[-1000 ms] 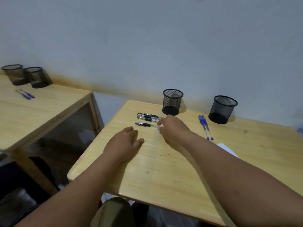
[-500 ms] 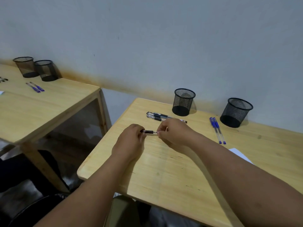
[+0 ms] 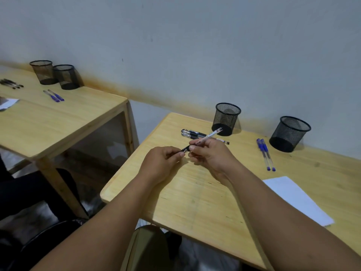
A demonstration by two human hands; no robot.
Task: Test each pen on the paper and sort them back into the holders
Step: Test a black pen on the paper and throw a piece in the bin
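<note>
Above the wooden desk point(image 3: 195, 202), my right hand point(image 3: 211, 155) grips a clear-barrelled black pen point(image 3: 211, 134) whose back end tilts up toward the wall. My left hand point(image 3: 162, 163) pinches the pen's black cap point(image 3: 185, 148) at its tip end. Two more black pens point(image 3: 192, 133) lie side by side behind my hands. Two blue pens point(image 3: 265, 153) lie to the right. One black mesh holder point(image 3: 226, 119) stands at the back centre, another mesh holder point(image 3: 289, 133) at the back right. A white paper sheet point(image 3: 297, 198) lies at the right.
A second wooden desk point(image 3: 48, 124) stands to the left across a gap, carrying two mesh holders point(image 3: 56, 74), blue pens point(image 3: 54, 95), black pens point(image 3: 11, 84) and a paper point(image 3: 7, 103). A grey wall point(image 3: 195, 45) runs behind both desks.
My right hand picked a black pen off the desk and lifted it. My left hand came over from lying flat and took hold of its cap end; the pen now tilts upward.
</note>
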